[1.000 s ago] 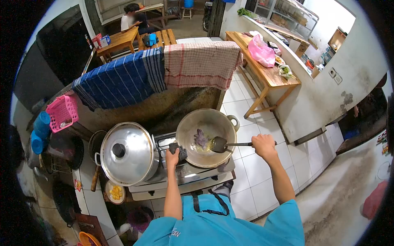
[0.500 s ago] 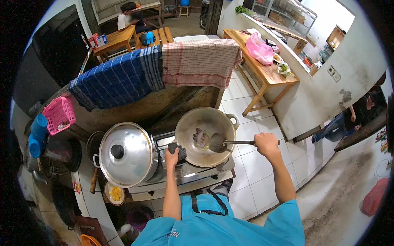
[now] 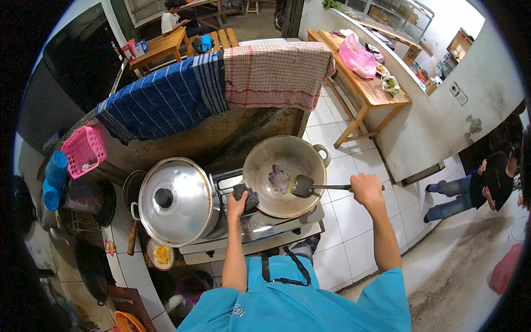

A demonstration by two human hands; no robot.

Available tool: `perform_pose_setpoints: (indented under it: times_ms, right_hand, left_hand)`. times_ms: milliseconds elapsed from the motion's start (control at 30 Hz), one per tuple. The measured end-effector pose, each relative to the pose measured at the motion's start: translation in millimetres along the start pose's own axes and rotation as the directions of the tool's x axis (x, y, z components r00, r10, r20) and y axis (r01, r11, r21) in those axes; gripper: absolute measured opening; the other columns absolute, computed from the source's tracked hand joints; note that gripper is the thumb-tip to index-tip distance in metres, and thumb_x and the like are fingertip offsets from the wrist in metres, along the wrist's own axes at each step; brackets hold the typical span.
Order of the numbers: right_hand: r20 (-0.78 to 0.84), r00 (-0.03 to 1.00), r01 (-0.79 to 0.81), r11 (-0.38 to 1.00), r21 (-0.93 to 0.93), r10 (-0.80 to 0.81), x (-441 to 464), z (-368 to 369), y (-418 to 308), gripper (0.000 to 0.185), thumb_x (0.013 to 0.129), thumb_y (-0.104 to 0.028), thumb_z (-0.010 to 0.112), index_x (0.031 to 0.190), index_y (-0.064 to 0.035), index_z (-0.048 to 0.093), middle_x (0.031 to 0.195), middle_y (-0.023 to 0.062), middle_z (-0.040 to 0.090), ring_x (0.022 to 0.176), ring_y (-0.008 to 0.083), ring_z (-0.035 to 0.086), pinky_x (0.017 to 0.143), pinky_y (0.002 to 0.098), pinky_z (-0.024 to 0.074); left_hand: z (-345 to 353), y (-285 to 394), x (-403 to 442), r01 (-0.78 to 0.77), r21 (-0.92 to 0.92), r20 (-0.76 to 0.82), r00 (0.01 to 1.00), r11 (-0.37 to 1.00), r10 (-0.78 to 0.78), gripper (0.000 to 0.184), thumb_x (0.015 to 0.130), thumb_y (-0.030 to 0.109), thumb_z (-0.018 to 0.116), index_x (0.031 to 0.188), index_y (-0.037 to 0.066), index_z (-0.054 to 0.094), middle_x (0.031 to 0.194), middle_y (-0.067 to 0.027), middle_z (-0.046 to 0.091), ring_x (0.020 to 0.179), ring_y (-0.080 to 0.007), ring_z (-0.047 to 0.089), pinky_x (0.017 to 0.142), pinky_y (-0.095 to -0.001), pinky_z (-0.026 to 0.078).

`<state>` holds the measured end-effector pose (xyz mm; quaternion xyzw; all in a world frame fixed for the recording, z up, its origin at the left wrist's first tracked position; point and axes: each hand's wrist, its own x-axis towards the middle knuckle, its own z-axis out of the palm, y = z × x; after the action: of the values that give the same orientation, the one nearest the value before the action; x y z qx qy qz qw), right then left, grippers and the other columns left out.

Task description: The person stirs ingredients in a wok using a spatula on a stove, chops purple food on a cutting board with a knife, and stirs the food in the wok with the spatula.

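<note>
My right hand is closed round the handle of a dark spatula, whose blade rests inside a wide metal wok. Dark purplish food sits in a little bubbling oil beside the blade. With my left hand I grip a dark cloth at the wok's left side; the wok handle there is hidden under it. Both rest above a gas stove. Left of my left hand stands a large lidded pot with a black knob.
A plate of yellow pieces lies below the pot. Blue and checked towels hang over the low wall behind the stove. A wooden table carries a pink bag. One person stands at right; another sits at the back.
The spatula has shifted slightly in the wok, and its blade is turned differently beside the food. The person at right has come further into view. My view has tilted a little.
</note>
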<state>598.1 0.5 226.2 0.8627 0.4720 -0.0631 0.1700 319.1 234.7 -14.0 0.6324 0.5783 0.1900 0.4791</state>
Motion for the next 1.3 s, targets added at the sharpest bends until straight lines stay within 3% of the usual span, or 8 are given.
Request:
perform_pose_setpoints:
  times_ms: [267,500,633,767,900,1033,1067,1300]
  right_hand:
    - [-0.015,1.000,0.001,1.000,-0.025,-0.001,3,-11,-1,0.004,0.074,-0.012,0.062,0.073,-0.0085,0.064,0.075,0.0117,0.065,0.072,0.0272,0.065,0.061,0.0382,0.0490]
    - [-0.027,1.000,-0.001,1.000,-0.010,0.001,0,-23,4,0.013,0.075,-0.021,0.066,0.075,-0.0082,0.064,0.075,0.0114,0.064,0.072,0.0282,0.064,0.062,0.0385,0.0487]
    - [0.012,1.000,-0.028,1.000,-0.006,0.028,1,-16,10,0.017,0.076,-0.024,0.066,0.076,-0.0073,0.064,0.076,0.0126,0.063,0.073,0.0279,0.063,0.062,0.0395,0.0480]
    - [0.022,1.000,-0.021,0.999,0.042,0.020,3,6,12,0.020,0.078,-0.025,0.065,0.075,-0.0058,0.063,0.074,0.0133,0.063,0.071,0.0290,0.062,0.062,0.0401,0.0472]
    - [0.006,1.000,0.012,0.990,0.140,-0.013,3,20,15,0.023,0.080,-0.025,0.062,0.075,-0.0032,0.060,0.072,0.0160,0.061,0.067,0.0334,0.059,0.061,0.0434,0.0448]
    - [-0.098,0.995,-0.001,0.972,0.234,0.025,0,32,15,0.022,0.079,-0.023,0.064,0.073,-0.0021,0.059,0.069,0.0178,0.059,0.065,0.0372,0.056,0.057,0.0456,0.0405]
    - [-0.078,0.996,-0.020,0.973,0.229,0.039,0,30,14,0.022,0.079,-0.023,0.063,0.074,-0.0025,0.057,0.070,0.0171,0.059,0.066,0.0366,0.056,0.057,0.0455,0.0412]
    - [-0.042,0.991,-0.115,0.968,0.222,0.128,-4,47,12,0.023,0.081,-0.023,0.061,0.075,-0.0041,0.049,0.073,0.0140,0.059,0.069,0.0358,0.057,0.056,0.0447,0.0411]
  left_hand:
    - [-2,-1,-5,-0.091,-0.070,-0.055,0.995,0.993,0.087,0.054,0.073,0.039,0.069,0.101,-0.005,0.056,0.094,-0.0197,0.063,0.087,-0.0304,0.061,0.078,-0.0363,0.046]
    - [-11,-1,-4,0.005,-0.017,0.081,0.997,1.000,-0.003,0.052,0.078,0.039,0.065,0.108,-0.002,0.055,0.098,-0.0159,0.062,0.091,-0.0254,0.060,0.079,-0.0342,0.045]
    - [-5,-19,2,-0.087,-0.045,0.033,0.996,0.995,0.089,0.049,0.078,0.037,0.066,0.105,-0.002,0.057,0.094,-0.0149,0.063,0.087,-0.0245,0.061,0.077,-0.0334,0.046]
    - [-5,4,-17,-0.057,0.061,-0.082,0.995,0.997,0.062,0.063,0.077,0.046,0.062,0.111,-0.006,0.050,0.103,-0.0248,0.059,0.098,-0.0356,0.057,0.084,-0.0386,0.043]
    - [2,-4,-15,-0.088,0.097,-0.151,0.983,0.991,0.103,0.069,0.077,0.047,0.062,0.115,-0.008,0.047,0.107,-0.0263,0.057,0.102,-0.0375,0.055,0.086,-0.0390,0.042]
    - [-4,0,-15,-0.112,-0.021,-0.052,0.992,0.993,0.111,0.055,0.078,0.041,0.063,0.106,-0.005,0.052,0.098,-0.0231,0.061,0.093,-0.0356,0.058,0.081,-0.0394,0.044]
    - [-7,15,-23,-0.098,0.076,-0.110,0.988,0.992,0.106,0.048,0.079,0.038,0.063,0.102,-0.003,0.053,0.093,-0.0213,0.062,0.087,-0.0348,0.059,0.076,-0.0393,0.045]
    - [5,12,-16,-0.129,0.049,-0.209,0.968,0.990,0.136,0.037,0.077,0.030,0.066,0.081,-0.003,0.050,0.071,-0.0166,0.058,0.063,-0.0270,0.056,0.062,-0.0353,0.044]
